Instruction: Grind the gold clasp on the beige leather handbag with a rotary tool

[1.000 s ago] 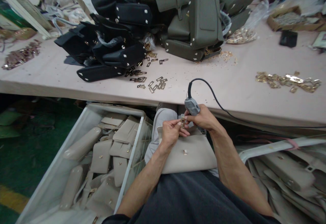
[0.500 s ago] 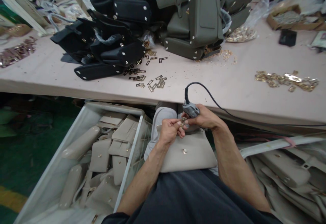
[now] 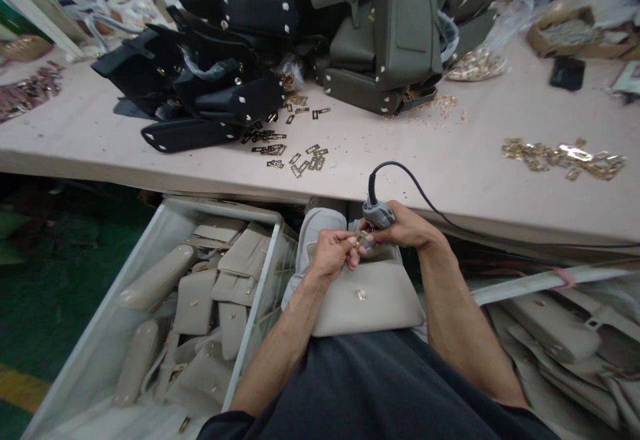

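A pale grey handbag (image 3: 367, 310) lies across my lap with a small gold clasp on its front. Above its top edge, my left hand (image 3: 333, 251) pinches a small gold metal fitting (image 3: 361, 237) between thumb and fingers. My right hand (image 3: 407, 228) is closed around a grey corded electric screwdriver (image 3: 379, 214), its black cable rising from the far end. The fingertips of both hands meet near the fitting. The tool's tip is mostly hidden by the fingers.
Left of my legs, a white crate (image 3: 273, 253) holds several pale bags; another container (image 3: 530, 285) with more stands at right. Black bags (image 3: 195, 103), dark green bags (image 3: 407, 33) and loose gold plates (image 3: 565, 155) occupy the table (image 3: 450, 167). The cable (image 3: 430, 203) trails right.
The fitting between my fingers has turned a little and shows more of its flat face. The screwdriver has shifted slightly right. The whole view has moved a little.
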Demonstrator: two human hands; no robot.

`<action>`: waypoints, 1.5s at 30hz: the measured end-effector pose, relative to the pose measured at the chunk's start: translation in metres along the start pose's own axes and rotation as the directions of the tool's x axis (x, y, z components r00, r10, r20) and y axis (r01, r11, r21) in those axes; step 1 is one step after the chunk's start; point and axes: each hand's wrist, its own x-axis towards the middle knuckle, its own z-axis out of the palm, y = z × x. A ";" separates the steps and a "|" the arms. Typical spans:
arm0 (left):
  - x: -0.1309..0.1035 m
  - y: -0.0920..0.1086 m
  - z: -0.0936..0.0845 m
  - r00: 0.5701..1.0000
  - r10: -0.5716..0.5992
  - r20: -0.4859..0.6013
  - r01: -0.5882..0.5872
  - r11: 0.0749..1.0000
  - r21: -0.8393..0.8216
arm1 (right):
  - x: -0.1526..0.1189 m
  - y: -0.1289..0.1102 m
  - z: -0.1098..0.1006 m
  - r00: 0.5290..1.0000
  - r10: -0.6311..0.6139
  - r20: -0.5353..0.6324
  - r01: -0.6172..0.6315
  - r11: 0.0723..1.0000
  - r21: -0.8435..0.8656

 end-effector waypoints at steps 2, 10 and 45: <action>-0.001 0.001 -0.001 0.999 -0.019 0.027 0.019 1.000 0.014 | 0.001 0.002 -0.004 0.999 0.015 0.032 -0.015 1.000 -0.005; -0.002 0.000 -0.004 0.996 -0.052 0.075 0.050 0.998 0.029 | 0.006 0.004 -0.010 0.992 0.025 0.127 -0.020 0.999 -0.038; 0.003 0.000 0.002 0.997 -0.080 -0.011 0.080 0.996 0.049 | 0.001 0.010 -0.003 0.998 0.053 0.014 -0.053 0.998 -0.038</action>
